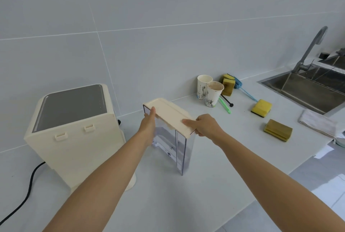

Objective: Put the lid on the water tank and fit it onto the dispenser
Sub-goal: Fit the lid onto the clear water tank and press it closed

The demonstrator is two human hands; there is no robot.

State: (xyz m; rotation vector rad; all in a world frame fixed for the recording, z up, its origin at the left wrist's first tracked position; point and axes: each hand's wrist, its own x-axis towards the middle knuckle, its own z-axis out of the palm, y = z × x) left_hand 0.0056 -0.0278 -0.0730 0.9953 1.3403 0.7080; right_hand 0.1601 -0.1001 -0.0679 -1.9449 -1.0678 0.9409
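Note:
A clear plastic water tank [180,149] stands upright on the white counter, just right of the cream dispenser [74,138]. A cream rectangular lid [168,113] lies across the tank's top, slightly tilted. My left hand [148,124] rests flat against the tank's left side with its fingertips touching the lid's left edge. My right hand [207,126] grips the lid's near right corner, thumb on top. The dispenser has a dark grey top panel and two small tabs on its right face, which is turned towards the tank.
Two paper cups [210,92], several yellow sponges [261,107], a blue-handled brush [244,90] and a green stick lie at the back right. A steel sink [306,86] with a faucet [309,49] sits far right, a white cloth [319,122] beside it. A black cord [24,194] trails left.

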